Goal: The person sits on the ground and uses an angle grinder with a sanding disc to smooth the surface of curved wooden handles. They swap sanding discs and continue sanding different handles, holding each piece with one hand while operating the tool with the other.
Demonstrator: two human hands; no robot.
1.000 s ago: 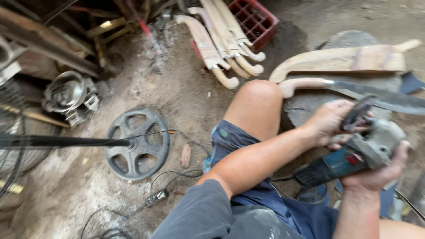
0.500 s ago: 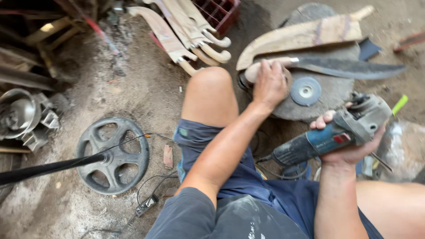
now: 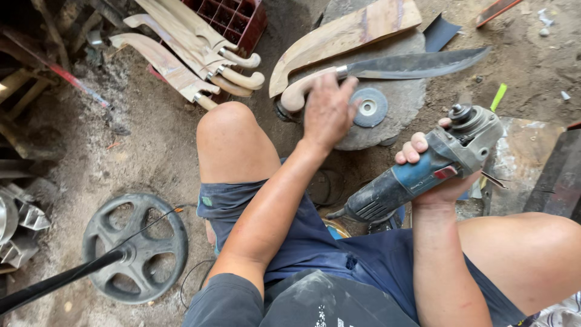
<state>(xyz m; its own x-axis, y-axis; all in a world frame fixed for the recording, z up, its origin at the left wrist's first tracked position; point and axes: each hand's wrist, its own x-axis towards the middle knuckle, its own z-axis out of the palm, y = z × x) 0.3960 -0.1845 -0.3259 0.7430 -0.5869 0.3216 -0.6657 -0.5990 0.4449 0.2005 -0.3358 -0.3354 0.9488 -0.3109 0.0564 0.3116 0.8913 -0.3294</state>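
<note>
Dirt workshop floor [image 3: 139, 151] strewn with scrap, flat stone slab [image 3: 399, 109] bearing a long knife [image 3: 399, 65] and grinding disc [image 3: 370, 106], left hand [image 3: 327, 112] loosely spread over the knife's handle, right hand [image 3: 431, 175] clenched around blue angle grinder [image 3: 423, 166], iron wheel [image 3: 136, 247] nearby.

No packages, signs or screens show; a small red label [image 3: 445, 172] marks the grinder [image 3: 423, 169].

The angle grinder [image 3: 423, 172] has a blue body with a grey head (one small red switch). The knife [image 3: 387, 69] pairs a dark grey blade with a pale wooden handle. The crate [image 3: 233, 18] is red, the shorts [image 3: 339, 254] navy.
</note>
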